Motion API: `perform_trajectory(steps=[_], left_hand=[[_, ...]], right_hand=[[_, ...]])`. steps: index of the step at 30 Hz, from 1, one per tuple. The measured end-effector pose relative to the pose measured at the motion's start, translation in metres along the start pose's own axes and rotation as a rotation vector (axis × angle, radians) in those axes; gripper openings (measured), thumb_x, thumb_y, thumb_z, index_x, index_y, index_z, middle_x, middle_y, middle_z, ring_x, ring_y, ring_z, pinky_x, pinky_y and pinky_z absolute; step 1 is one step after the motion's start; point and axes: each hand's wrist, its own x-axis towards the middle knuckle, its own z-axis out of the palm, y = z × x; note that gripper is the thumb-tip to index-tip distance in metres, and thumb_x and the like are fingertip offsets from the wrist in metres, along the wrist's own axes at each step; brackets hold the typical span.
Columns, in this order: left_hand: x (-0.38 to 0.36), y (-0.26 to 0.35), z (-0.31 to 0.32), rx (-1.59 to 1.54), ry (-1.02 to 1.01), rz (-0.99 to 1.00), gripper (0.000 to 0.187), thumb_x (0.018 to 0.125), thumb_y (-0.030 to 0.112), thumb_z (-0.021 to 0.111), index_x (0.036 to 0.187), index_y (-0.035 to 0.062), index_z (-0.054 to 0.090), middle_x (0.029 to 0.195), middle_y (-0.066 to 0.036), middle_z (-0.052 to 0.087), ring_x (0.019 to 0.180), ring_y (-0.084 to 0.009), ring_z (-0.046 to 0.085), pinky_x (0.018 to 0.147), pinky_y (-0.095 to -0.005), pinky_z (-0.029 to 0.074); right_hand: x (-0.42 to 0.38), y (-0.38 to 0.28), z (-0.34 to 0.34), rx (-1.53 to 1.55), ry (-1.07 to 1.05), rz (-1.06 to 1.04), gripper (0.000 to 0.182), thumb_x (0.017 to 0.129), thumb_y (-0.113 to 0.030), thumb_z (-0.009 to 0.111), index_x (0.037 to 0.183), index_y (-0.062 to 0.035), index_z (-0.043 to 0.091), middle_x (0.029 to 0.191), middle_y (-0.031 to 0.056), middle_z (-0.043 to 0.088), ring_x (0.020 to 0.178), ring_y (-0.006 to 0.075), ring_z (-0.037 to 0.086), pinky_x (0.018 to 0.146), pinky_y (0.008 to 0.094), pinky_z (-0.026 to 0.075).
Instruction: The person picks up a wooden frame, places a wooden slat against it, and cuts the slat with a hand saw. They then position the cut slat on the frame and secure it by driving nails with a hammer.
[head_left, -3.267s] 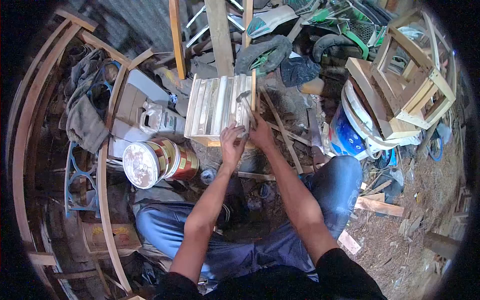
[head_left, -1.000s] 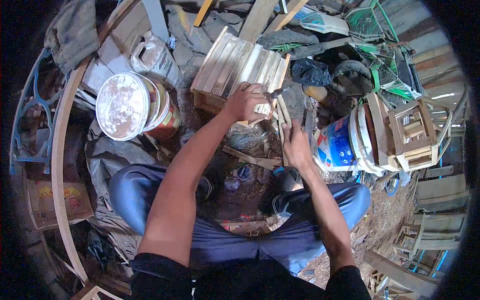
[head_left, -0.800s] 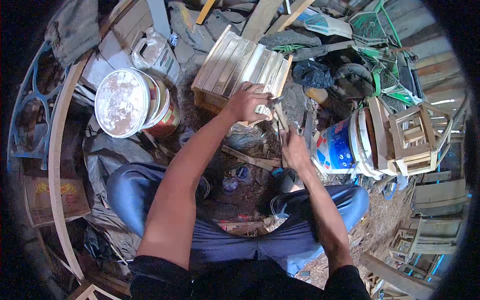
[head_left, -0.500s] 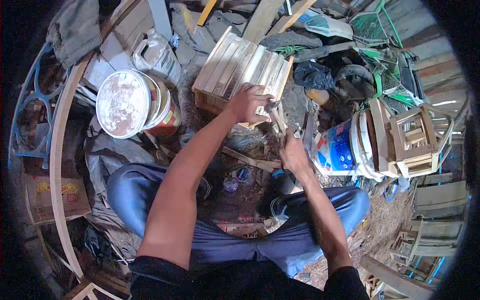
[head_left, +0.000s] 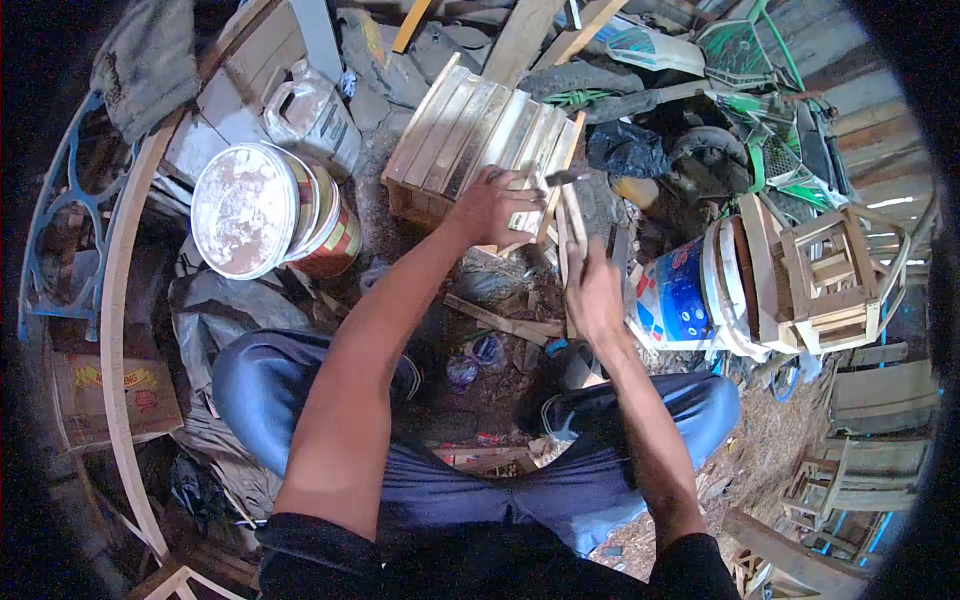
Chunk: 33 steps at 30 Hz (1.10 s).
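A slatted wooden crate [head_left: 460, 135] lies on the ground in front of me. My left hand [head_left: 492, 208] is closed over its near right corner, fingers curled on the end slats; whether a nail is pinched there I cannot make out. In my right hand [head_left: 595, 295] is a hammer [head_left: 572, 215], gripped by its wooden handle. The dark hammer head is just right of my left fingertips, apart from them, beside the crate's right edge strip [head_left: 574, 150].
Lidded paint buckets [head_left: 240, 210] and a plastic jug [head_left: 310, 115] stand left. On the right are a blue-and-white bucket [head_left: 675, 295] and a small wooden frame [head_left: 830, 280]. Wood scraps [head_left: 500, 318] lie between my legs. A black plastic bag [head_left: 628, 150] sits beyond the crate.
The hammer head has lifted away from the crate's edge and moved slightly up and right. My right hand has shifted a little and is blurred; my left hand stays on the corner.
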Motion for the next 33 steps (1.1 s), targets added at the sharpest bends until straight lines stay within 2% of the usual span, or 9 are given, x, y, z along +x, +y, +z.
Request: perform_trajectory(steps=[3,7,10,13,19,23,27,29,33], left_hand=[[0.001,0.002,-0.002,0.011,-0.047,-0.029,0.05,0.067,0.049,0.073,0.11,0.0238,0.068,0.124,0.005,0.06,0.128,-0.022,0.041,0.106,-0.0471,0.027],[-0.002,-0.001,0.001,-0.031,-0.004,-0.009,0.05,0.068,0.051,0.072,0.11,0.0239,0.068,0.124,0.006,0.06,0.126,-0.0223,0.042,0.107,-0.0473,0.024],[-0.001,-0.005,0.006,-0.004,-0.039,-0.016,0.051,0.067,0.052,0.071,0.108,0.023,0.068,0.125,0.007,0.059,0.128,-0.0215,0.041,0.105,-0.049,0.027],[-0.001,-0.005,0.007,-0.005,0.024,-0.021,0.052,0.067,0.053,0.07,0.11,0.0246,0.067,0.126,0.007,0.058,0.128,-0.0218,0.041,0.106,-0.0491,0.026],[-0.001,-0.005,0.004,-0.015,-0.008,-0.01,0.052,0.066,0.053,0.071,0.11,0.0253,0.068,0.124,0.006,0.06,0.127,-0.0215,0.042,0.107,-0.047,0.025],[0.0,-0.005,0.01,-0.03,-0.01,0.001,0.051,0.066,0.051,0.073,0.108,0.0234,0.068,0.123,0.007,0.061,0.127,-0.0194,0.042,0.106,-0.0452,0.026],[0.0,-0.006,0.0,-0.024,0.05,0.029,0.051,0.063,0.048,0.075,0.108,0.0249,0.069,0.124,0.008,0.061,0.123,-0.0224,0.046,0.102,-0.0466,0.031],[0.001,-0.005,0.002,-0.02,0.036,0.041,0.051,0.063,0.048,0.076,0.108,0.0247,0.069,0.125,0.008,0.06,0.123,-0.0222,0.046,0.101,-0.0461,0.031],[0.0,-0.007,0.006,-0.011,0.038,0.033,0.053,0.067,0.055,0.07,0.111,0.0251,0.066,0.123,0.007,0.06,0.126,-0.0211,0.042,0.106,-0.0455,0.027]], right_hand=[[-0.003,0.027,0.022,0.038,0.025,-0.014,0.023,0.096,-0.022,0.045,0.101,0.0012,0.044,0.071,0.0342,0.058,0.072,0.0528,0.057,0.062,0.0581,0.044],[0.001,0.029,0.013,-0.112,-0.146,-0.075,0.025,0.096,-0.022,0.045,0.103,0.0016,0.043,0.066,0.0338,0.056,0.068,0.0522,0.057,0.058,0.0579,0.043],[0.001,-0.008,-0.006,0.03,0.007,-0.016,0.024,0.094,-0.019,0.046,0.103,0.0024,0.044,0.066,0.0342,0.056,0.068,0.0527,0.057,0.057,0.0584,0.043],[0.004,0.042,0.028,-0.087,-0.048,-0.118,0.025,0.094,-0.02,0.046,0.103,0.0035,0.045,0.067,0.0343,0.056,0.07,0.0533,0.056,0.06,0.0588,0.044],[0.002,0.003,-0.002,-0.115,-0.099,-0.012,0.025,0.095,-0.02,0.047,0.105,0.0031,0.047,0.068,0.0352,0.056,0.072,0.0534,0.057,0.064,0.0586,0.044],[-0.001,0.02,0.017,0.063,0.072,-0.012,0.027,0.096,-0.022,0.046,0.106,0.0027,0.047,0.069,0.0347,0.057,0.072,0.0522,0.058,0.062,0.0575,0.046],[0.007,0.033,0.016,-0.143,-0.132,-0.129,0.027,0.096,-0.023,0.045,0.104,0.0027,0.047,0.072,0.0347,0.058,0.074,0.0528,0.057,0.062,0.0584,0.045],[0.006,0.013,0.003,-0.123,-0.02,0.018,0.025,0.096,-0.022,0.046,0.102,0.0027,0.048,0.072,0.034,0.058,0.073,0.0526,0.057,0.062,0.0572,0.045],[-0.006,-0.003,-0.005,0.154,0.101,-0.041,0.023,0.096,-0.02,0.046,0.101,0.0013,0.051,0.071,0.0318,0.058,0.07,0.0524,0.057,0.06,0.0557,0.045]])
